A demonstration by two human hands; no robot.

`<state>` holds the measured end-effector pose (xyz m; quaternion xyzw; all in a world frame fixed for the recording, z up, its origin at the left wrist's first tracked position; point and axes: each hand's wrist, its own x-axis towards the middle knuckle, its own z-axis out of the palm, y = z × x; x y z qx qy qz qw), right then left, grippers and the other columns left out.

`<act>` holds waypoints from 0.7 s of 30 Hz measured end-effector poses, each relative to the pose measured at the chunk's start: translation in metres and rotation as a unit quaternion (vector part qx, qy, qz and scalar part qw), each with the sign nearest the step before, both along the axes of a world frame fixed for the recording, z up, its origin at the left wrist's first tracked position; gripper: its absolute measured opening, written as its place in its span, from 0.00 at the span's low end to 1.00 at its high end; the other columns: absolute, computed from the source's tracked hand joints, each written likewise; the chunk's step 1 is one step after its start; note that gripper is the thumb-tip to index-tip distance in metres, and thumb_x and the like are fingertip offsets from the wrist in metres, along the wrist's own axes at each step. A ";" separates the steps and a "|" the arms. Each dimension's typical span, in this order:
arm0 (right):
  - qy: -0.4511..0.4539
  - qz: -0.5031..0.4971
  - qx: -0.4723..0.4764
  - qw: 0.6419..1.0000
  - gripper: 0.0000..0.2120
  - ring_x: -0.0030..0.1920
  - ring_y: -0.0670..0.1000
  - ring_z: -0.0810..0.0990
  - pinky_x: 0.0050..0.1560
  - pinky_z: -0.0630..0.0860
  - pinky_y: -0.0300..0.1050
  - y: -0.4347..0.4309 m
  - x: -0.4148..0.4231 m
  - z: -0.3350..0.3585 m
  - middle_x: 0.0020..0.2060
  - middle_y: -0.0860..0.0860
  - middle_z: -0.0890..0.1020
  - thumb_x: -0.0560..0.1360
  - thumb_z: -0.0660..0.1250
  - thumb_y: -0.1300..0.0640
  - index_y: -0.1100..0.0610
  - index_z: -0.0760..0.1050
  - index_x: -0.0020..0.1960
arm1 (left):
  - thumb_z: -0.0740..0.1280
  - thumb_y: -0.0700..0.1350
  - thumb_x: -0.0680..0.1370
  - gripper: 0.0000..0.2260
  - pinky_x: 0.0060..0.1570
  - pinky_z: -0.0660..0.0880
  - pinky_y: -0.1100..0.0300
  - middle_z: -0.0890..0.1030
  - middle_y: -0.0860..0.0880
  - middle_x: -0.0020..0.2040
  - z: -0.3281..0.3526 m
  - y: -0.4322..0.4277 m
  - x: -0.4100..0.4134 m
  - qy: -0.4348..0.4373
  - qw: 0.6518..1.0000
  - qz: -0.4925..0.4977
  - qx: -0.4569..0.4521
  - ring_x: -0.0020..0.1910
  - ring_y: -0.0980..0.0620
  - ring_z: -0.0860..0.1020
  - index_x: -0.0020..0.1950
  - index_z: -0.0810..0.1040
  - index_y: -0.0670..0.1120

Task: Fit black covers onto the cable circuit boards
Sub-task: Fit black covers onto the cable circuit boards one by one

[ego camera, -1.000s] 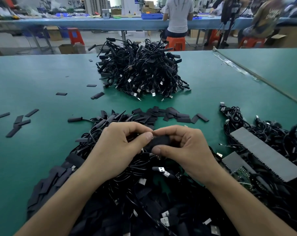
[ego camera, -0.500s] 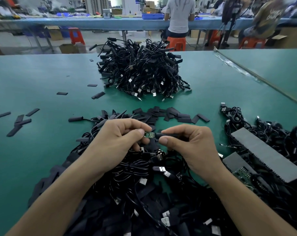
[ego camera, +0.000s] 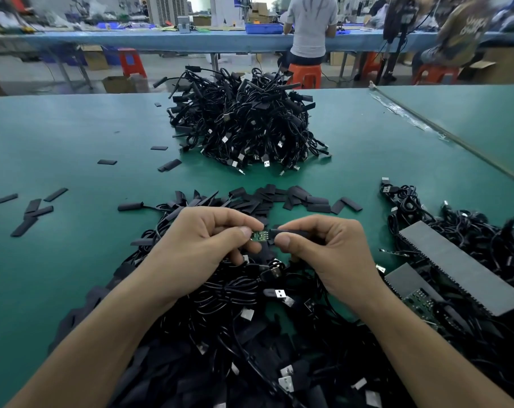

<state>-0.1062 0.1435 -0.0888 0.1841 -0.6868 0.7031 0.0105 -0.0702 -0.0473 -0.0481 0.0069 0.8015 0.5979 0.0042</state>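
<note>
Matt black plastic covers (ego camera: pixel 306 198) and glossy cables (ego camera: pixel 244 125) on smooth green table (ego camera: pixel 73 136).

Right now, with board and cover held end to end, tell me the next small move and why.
Probably slide the black cover leftward over the green circuit board. The left hand pinches the bare board; the right hand pinches the cover, its end just meeting the board's edge.

Two hands show, left hand (ego camera: pixel 202 245) and right hand (ego camera: pixel 323 248), with one circuit board (ego camera: pixel 259 235) and one black cover (ego camera: pixel 288 232) between them. There are three cable piles: far pile (ego camera: pixel 244 125), near pile (ego camera: pixel 220 319) and right pile (ego camera: pixel 411 201), the last bearing two grey slabs (ego camera: pixel 456 263). Loose covers (ego camera: pixel 32 213) at far left number perhaps five, some overlapping.
</note>
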 end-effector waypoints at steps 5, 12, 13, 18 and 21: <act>-0.017 0.021 -0.017 0.999 0.09 0.35 0.44 0.83 0.37 0.78 0.35 0.001 0.000 0.000 0.37 0.50 0.87 0.62 0.79 0.52 0.48 0.85 0.42 | 0.65 0.37 0.80 0.10 0.30 0.69 0.75 0.86 0.47 0.38 -0.001 0.000 0.000 -0.005 1.000 0.005 -0.001 0.29 0.60 0.77 0.48 0.85 0.48; 0.005 0.024 0.010 1.000 0.11 0.36 0.42 0.82 0.39 0.76 0.33 0.000 -0.002 -0.005 0.38 0.47 0.87 0.65 0.79 0.49 0.48 0.86 0.46 | 0.65 0.37 0.81 0.11 0.30 0.69 0.75 0.86 0.48 0.37 -0.002 0.001 -0.001 -0.001 1.000 0.009 -0.002 0.29 0.61 0.77 0.49 0.85 0.48; 0.009 0.023 0.008 1.000 0.11 0.35 0.41 0.81 0.38 0.75 0.32 0.000 -0.003 -0.005 0.36 0.46 0.86 0.65 0.79 0.48 0.48 0.86 0.46 | 0.65 0.37 0.80 0.10 0.30 0.69 0.75 0.86 0.48 0.37 -0.002 0.001 -0.001 -0.001 1.000 0.009 -0.002 0.29 0.61 0.77 0.49 0.85 0.48; 0.018 0.014 -0.006 1.000 0.09 0.33 0.41 0.81 0.36 0.75 0.32 0.000 -0.003 -0.006 0.34 0.48 0.86 0.64 0.78 0.52 0.51 0.86 0.44 | 0.65 0.37 0.80 0.10 0.30 0.70 0.74 0.86 0.47 0.38 -0.004 0.001 -0.002 0.000 1.000 0.006 0.000 0.29 0.60 0.77 0.49 0.85 0.48; 0.011 0.019 -0.016 1.000 0.09 0.36 0.43 0.83 0.39 0.77 0.33 0.000 -0.003 -0.006 0.37 0.50 0.87 0.63 0.78 0.53 0.51 0.86 0.43 | 0.66 0.37 0.80 0.09 0.30 0.69 0.75 0.86 0.47 0.38 -0.004 -0.001 -0.002 0.002 1.000 0.006 -0.001 0.29 0.60 0.77 0.49 0.85 0.48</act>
